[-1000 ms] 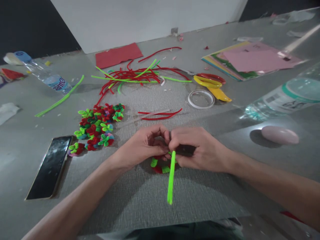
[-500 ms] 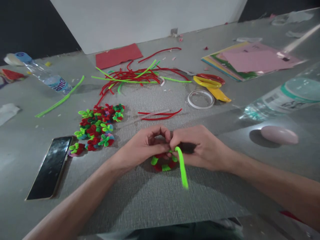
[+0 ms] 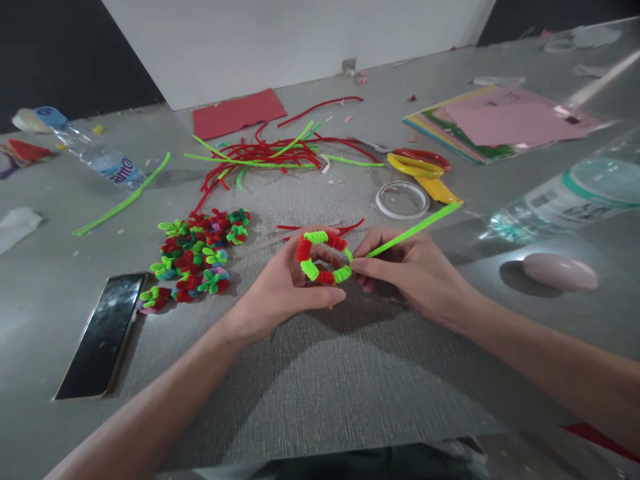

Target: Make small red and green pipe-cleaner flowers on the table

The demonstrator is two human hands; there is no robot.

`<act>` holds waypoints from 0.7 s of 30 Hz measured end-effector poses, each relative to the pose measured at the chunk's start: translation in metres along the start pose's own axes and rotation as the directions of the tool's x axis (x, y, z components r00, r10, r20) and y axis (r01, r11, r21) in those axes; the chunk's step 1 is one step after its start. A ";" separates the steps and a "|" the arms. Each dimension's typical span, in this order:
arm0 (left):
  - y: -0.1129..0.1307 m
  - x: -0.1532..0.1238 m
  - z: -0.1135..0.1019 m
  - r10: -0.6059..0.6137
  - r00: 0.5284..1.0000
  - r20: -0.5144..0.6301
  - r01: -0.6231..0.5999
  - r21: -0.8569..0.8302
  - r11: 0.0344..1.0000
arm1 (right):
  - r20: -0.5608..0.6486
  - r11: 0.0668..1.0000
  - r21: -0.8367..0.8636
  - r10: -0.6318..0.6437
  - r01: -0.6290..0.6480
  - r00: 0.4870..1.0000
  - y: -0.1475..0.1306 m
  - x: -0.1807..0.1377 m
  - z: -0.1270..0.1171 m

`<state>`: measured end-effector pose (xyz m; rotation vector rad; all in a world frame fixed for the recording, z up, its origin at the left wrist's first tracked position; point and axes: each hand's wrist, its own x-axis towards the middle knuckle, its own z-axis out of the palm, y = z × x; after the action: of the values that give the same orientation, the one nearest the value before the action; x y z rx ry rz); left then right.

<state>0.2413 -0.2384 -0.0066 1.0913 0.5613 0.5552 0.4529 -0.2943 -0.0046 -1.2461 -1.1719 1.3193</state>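
Observation:
A small ring of coiled red and green pipe cleaners is held up over the table, its hole facing me. My left hand curls around its left and lower sides, thumb stretched along beneath it. On its right side, my right hand pinches a bright green pipe cleaner where it meets the ring. The pipe cleaner's long free end points up and to the right. Behind the hands lie loose red pipe cleaners, partly covered by my left fingers.
Left of my hands are a heap of pipe-cleaner flowers and a phone. Farther back lie a tangle of pipe cleaners, scissors and a tape roll. Bottles stand or lie at both sides, near coloured paper.
The ring has been raised off the table and turned toward me. The green pipe cleaner's free end has swung from hanging downward to pointing up and right.

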 end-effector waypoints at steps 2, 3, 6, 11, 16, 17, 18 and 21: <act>-0.002 0.001 0.000 0.019 1.000 0.000 -0.019 0.018 1.000 | 0.022 1.000 -0.012 0.004 -0.004 1.000 -0.001 -0.002 0.003; -0.003 0.001 0.000 0.022 1.000 0.008 -0.022 0.038 0.999 | 0.037 1.000 -0.014 0.004 -0.003 0.999 -0.002 -0.003 0.004; -0.005 0.002 0.000 0.039 0.998 0.044 -0.042 0.086 0.995 | 0.102 0.999 0.028 0.019 -0.022 0.995 -0.002 -0.004 0.007; -0.009 0.003 -0.003 0.070 0.997 -0.024 -0.070 0.013 0.997 | 0.142 0.995 0.071 0.062 -0.072 0.988 -0.001 -0.005 0.004; -0.011 0.004 -0.006 0.070 0.989 -0.128 -0.077 -0.055 0.995 | 0.137 0.987 -0.153 0.061 -0.040 0.989 -0.003 -0.006 0.004; -0.011 0.004 -0.007 0.074 0.990 -0.122 -0.080 -0.047 0.996 | 0.146 0.982 -0.186 0.061 -0.033 0.987 -0.003 -0.006 0.004; -0.011 0.004 -0.007 0.078 0.991 -0.107 -0.082 -0.036 0.996 | 0.155 0.977 -0.210 0.063 -0.030 0.986 -0.003 -0.006 0.005; -0.010 0.003 -0.005 0.072 0.997 -0.036 -0.072 -0.003 0.997 | 0.171 0.972 -0.234 0.070 -0.029 0.983 -0.003 -0.007 0.007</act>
<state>0.2416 -0.2366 -0.0177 1.1024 0.5538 0.6394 0.4465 -0.3008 -0.0010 -1.3505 -1.4628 1.3842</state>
